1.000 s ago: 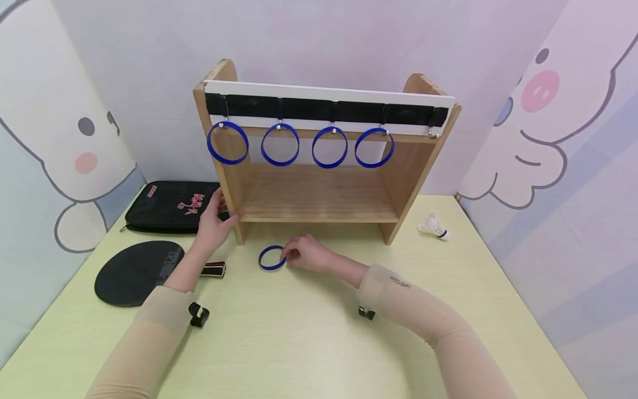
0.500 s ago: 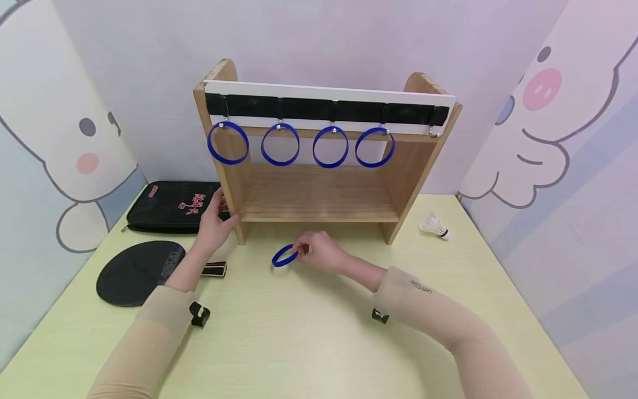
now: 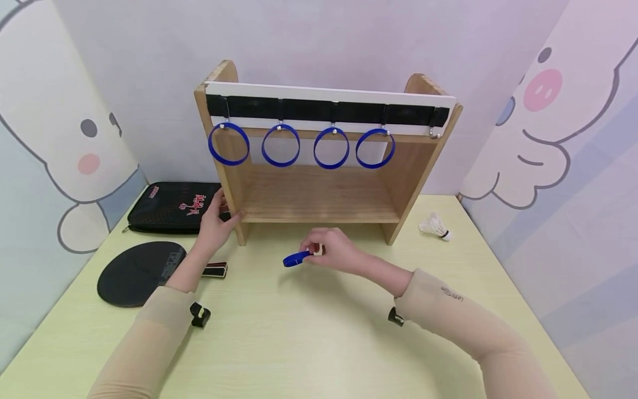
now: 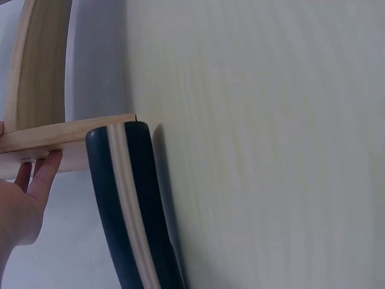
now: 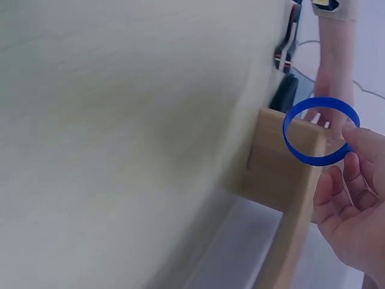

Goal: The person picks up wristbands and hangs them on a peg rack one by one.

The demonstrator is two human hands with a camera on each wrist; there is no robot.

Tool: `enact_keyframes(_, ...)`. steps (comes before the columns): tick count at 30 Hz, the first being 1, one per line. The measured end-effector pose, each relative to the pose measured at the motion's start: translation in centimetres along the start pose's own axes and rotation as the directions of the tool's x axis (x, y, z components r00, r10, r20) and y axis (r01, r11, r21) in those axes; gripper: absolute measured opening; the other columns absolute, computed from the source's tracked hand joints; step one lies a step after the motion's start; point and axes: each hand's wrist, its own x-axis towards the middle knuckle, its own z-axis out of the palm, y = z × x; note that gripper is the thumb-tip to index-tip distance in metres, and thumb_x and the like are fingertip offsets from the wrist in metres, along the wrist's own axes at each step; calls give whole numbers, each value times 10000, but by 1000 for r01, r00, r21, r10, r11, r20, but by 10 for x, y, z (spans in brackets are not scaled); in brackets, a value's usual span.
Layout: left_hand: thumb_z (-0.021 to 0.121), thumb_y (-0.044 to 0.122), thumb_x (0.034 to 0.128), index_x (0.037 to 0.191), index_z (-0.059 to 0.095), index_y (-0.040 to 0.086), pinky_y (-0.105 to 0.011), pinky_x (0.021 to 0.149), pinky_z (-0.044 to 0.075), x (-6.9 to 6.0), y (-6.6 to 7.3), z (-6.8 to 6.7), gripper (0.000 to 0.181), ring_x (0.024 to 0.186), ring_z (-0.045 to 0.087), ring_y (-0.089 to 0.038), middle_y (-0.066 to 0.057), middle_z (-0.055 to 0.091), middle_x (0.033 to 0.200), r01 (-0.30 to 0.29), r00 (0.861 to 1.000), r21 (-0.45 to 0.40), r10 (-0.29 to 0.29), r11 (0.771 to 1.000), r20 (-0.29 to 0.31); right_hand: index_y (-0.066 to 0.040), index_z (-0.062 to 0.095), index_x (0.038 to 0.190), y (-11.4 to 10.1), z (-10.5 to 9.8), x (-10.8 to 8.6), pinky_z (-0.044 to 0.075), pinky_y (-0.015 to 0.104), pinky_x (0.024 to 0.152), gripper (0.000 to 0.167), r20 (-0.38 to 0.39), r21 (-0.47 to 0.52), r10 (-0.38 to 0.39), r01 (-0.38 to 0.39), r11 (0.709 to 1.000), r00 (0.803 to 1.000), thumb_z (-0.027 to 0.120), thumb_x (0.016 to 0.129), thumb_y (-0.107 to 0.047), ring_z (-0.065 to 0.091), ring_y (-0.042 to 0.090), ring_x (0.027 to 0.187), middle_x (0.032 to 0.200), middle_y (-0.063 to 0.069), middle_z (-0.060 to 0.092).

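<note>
My right hand [image 3: 335,250] pinches a blue ring [image 3: 295,259] between thumb and fingers. It is held above the table, in front of the wooden shelf [image 3: 319,191], and appears nearly edge-on in the head view. The right wrist view shows the ring [image 5: 319,161] as a full loop with the thumb and a fingertip on its rim. My left hand [image 3: 214,228] grips the left side panel of the shelf, thumb at the front edge and fingers along the outer face. Several blue rings [image 3: 230,163] hang from hooks on the white board [image 3: 319,93]; the rightmost hook [image 3: 434,133] carries none.
Left of the shelf lies a black zip case [image 3: 171,208]. A black table tennis bat [image 3: 137,274] rests before it, its handle [image 3: 214,270] partly behind the left forearm. On the right side sits a shuttlecock [image 3: 435,226]. Patterned walls enclose the table [image 3: 289,338].
My right hand has lifted the blue ring from the table and moved it right, tilting it until edge-on. The left hand stays on the shelf.
</note>
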Motion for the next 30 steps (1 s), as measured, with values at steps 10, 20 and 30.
enact_keyframes(10, 619, 168, 910, 1505, 205, 206, -565, 877, 490, 0, 0, 0, 726, 1173, 484, -367, -213, 457, 1305, -5, 1000, -2, 5, 1000, -3, -114, 719, 944, -20, -48, -9, 511, 189, 590, 166, -46, -23, -14, 13, 1000, 999, 765, 796, -171, 590, 148, 775, 925, -32, 642)
enact_keyframes(20, 613, 165, 913, 1509, 193, 215, -574, 876, 486, -2, 1, -1, 731, 1170, 480, -365, -214, 452, 1306, -19, 1000, -18, 19, 1000, 3, -99, 715, 974, -34, -96, -17, 523, 238, 592, 189, -157, -35, -30, 25, 999, 987, 762, 791, -116, 567, 74, 741, 914, -32, 672)
enact_keyframes(30, 613, 151, 908, 1506, 206, 224, -564, 873, 491, -1, 1, -1, 727, 1161, 491, -366, -212, 461, 1298, -15, 1000, -3, 15, 1000, -8, -78, 696, 966, -45, -135, -27, 500, 196, 599, 220, -319, -85, -100, 77, 993, 942, 771, 762, -46, 547, 72, 712, 824, -40, 646)
